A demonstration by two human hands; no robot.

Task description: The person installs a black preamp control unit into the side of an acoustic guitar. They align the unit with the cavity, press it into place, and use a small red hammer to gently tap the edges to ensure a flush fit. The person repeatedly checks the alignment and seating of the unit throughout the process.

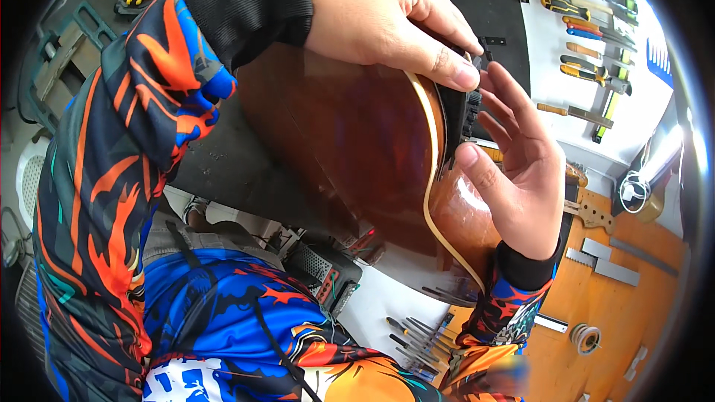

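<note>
The left hand (376,15) grasps a black ridged fitting (458,108) at the guitar body (335,141), right of frame centre; light, even pressure should spare the gloss. The right hand (527,179), loosely open alongside, could steady it.

And the brown instrument body (342,134) walls off the centre, hand tools (583,69) crowd two o'clock, but there's a gap over the dark table (212,155) at nine!
</note>
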